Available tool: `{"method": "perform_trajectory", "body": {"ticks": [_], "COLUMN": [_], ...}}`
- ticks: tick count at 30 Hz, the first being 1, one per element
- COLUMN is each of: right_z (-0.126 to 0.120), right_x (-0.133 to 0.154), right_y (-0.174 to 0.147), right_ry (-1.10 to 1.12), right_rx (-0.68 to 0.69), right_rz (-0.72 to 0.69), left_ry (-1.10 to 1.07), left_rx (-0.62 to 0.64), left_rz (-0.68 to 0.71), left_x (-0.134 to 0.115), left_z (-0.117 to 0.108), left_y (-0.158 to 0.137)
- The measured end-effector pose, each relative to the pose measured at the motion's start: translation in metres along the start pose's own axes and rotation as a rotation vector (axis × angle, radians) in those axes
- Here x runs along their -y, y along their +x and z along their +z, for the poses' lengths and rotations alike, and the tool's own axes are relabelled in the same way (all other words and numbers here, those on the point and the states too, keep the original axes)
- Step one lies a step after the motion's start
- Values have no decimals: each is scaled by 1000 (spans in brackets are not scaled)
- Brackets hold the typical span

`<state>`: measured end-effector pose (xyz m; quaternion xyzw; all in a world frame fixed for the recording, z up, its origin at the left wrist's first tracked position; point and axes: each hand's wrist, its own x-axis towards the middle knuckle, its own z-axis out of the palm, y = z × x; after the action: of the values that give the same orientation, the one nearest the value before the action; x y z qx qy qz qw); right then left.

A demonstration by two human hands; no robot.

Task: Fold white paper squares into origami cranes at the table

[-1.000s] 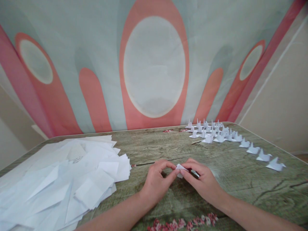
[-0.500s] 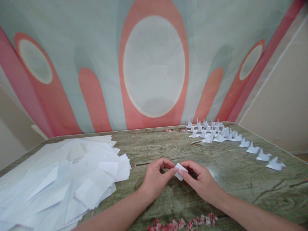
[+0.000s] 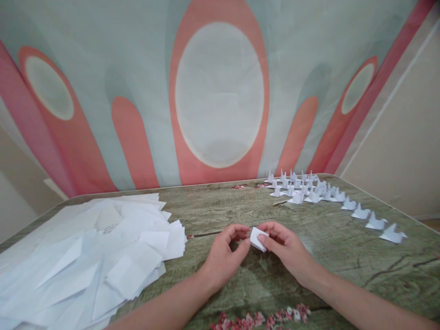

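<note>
A small piece of folded white paper (image 3: pixel 258 239) is held above the table in front of me. My right hand (image 3: pixel 287 250) pinches it, the thumb flat on its near face and the fingers behind. My left hand (image 3: pixel 228 250) is at the paper's left edge with thumb and index finger apart; its fingertips are beside or just touching that edge, and the paper's left side shows uncovered. Its other fingers are partly hidden.
Loose white paper sheets (image 3: pixel 127 270) lie in a heap on the left of the wood-patterned table (image 3: pixel 213 206). Several folded white paper birds (image 3: pixel 314 195) stand in rows at the back right, trailing down the right side. A printed backdrop (image 3: pixel 220 91) hangs behind the table.
The folded paper has turned in my right hand and its face shows more. My left thumb and index finger have come off the paper's face to its left edge.
</note>
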<state>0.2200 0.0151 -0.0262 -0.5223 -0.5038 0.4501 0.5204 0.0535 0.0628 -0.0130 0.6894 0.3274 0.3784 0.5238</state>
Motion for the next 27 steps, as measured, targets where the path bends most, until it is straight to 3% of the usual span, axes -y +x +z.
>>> {"method": "perform_trajectory", "body": {"ticks": [10, 27], "right_z": [15, 18], "right_x": [6, 7], "right_y": [-8, -11], "right_ry": [43, -9], "right_rx": [-75, -58], "right_rz": [12, 10], "left_ry": [-128, -170], "left_rx": [16, 15], "left_rz": [-128, -112], "left_x": [-4, -3], "left_z": [15, 14], "left_y": [-6, -5]}}
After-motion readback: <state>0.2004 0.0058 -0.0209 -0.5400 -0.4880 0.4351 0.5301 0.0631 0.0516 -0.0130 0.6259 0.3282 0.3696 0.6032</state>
